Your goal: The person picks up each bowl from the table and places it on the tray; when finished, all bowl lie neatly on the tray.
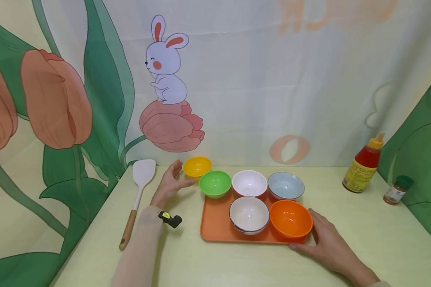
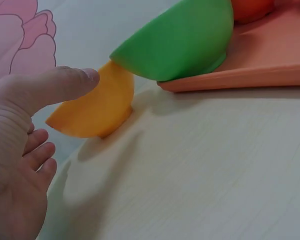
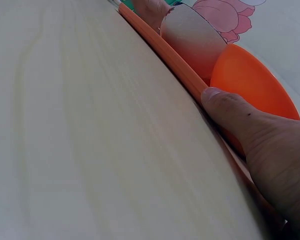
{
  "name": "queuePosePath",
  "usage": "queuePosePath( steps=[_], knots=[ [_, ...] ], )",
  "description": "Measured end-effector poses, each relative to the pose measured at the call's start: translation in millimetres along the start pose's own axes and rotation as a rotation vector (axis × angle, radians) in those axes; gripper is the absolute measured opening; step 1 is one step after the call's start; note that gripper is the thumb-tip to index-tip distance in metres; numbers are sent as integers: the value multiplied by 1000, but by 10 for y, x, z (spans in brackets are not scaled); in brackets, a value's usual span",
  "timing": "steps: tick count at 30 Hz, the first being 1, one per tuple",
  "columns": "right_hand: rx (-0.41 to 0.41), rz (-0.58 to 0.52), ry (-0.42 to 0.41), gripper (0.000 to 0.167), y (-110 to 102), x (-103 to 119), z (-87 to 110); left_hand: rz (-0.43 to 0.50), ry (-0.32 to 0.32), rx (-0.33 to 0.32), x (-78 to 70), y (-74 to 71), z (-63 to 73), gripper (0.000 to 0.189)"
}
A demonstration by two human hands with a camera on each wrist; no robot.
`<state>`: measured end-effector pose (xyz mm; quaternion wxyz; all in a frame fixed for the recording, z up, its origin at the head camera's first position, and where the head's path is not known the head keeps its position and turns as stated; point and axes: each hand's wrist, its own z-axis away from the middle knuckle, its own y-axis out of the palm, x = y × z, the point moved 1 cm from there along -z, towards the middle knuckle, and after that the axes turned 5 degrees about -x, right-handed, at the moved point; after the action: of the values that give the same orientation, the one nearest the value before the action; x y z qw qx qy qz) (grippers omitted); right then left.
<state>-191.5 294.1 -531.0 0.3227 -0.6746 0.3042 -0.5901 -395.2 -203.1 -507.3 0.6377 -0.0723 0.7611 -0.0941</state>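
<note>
My left hand [image 1: 169, 184] is beside a small yellow bowl [image 1: 197, 166] on the table, with thumb and fingers apart. In the left wrist view, the thumb overlaps the yellow bowl [image 2: 107, 107]; contact cannot be told. An orange tray [image 1: 213, 219] bears a green bowl [image 1: 215, 184] at its back left corner, a white bowl [image 1: 249, 183], a pale blue bowl [image 1: 286, 186], a dark-rimmed cream bowl [image 1: 249, 216] and an orange bowl [image 1: 291, 219]. My right hand [image 1: 328, 244] holds the tray's front right corner beside the orange bowl, thumb [image 3: 227, 106] on the rim; its fingertips are partly hidden.
A white spatula [image 1: 139, 187] with a wooden handle lies left of my left arm. At the right back stand a red sauce bottle [image 1: 364, 165] with a yellow cap and a small green-capped jar [image 1: 397, 191]. A printed curtain [image 1: 237, 99] hangs behind the table [image 1: 201, 267].
</note>
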Motion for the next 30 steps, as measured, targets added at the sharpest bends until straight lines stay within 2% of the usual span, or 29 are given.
queuePosePath(
  steps=[3,8,13,22,30],
  knots=[
    [17,-3,17,129,-30,-20,-1,18,-13,12,56,76,-60,111],
    [40,-19,45,130,-26,-31,12,-7,-47,21,141,149,-94,115],
    [21,-5,16,130,0,-17,3,17,-56,-5,136,157,-115,114],
    [-7,-1,-4,129,-5,-9,-13,77,-26,-4,121,126,-115,99],
    [1,-9,0,128,-9,-15,-11,-14,-62,-36,73,81,-52,106]
  ],
)
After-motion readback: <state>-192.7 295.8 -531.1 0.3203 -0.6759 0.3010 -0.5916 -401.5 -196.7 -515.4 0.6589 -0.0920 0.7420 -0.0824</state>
